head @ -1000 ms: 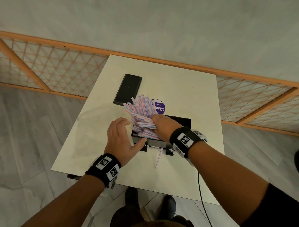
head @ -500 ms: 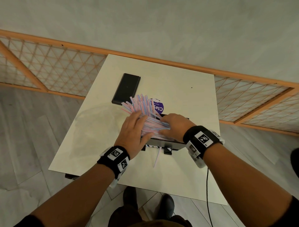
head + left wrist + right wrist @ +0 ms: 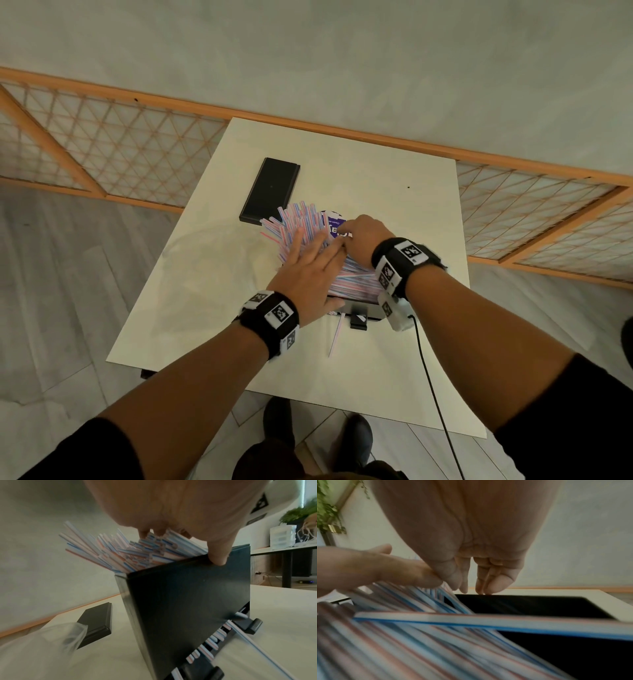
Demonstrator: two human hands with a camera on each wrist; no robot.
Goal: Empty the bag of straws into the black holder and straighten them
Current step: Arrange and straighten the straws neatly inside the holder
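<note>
Striped pink, blue and white straws (image 3: pixel 294 222) lie in a slanted, fanned heap in the black holder (image 3: pixel 371 311), their ends sticking out past its far left corner. My left hand (image 3: pixel 308 267) lies flat on the heap with straight fingers. In the left wrist view its thumb (image 3: pixel 217 557) rests on the holder's (image 3: pixel 188 601) front rim, with the straws (image 3: pixel 120 553) fanning out behind. My right hand (image 3: pixel 356 236) hovers at the far side, its fingertips (image 3: pixel 488 586) pointing down at the holder's back rim beside the straws (image 3: pixel 419 642). One loose straw (image 3: pixel 335 337) lies on the table in front.
A black lid (image 3: pixel 270 188) lies flat at the table's back left. The clear empty bag (image 3: pixel 51 642) lies left of the holder, and a purple label (image 3: pixel 334 226) shows behind the straws. A cable (image 3: pixel 431 383) trails from my right wrist. A wooden lattice rail (image 3: pixel 102 147) runs behind the white table (image 3: pixel 394 192).
My left hand moved from beside the holder up onto the straws and slid farther across them. My right hand shifted from the heap's near end to the far side by the purple label.
</note>
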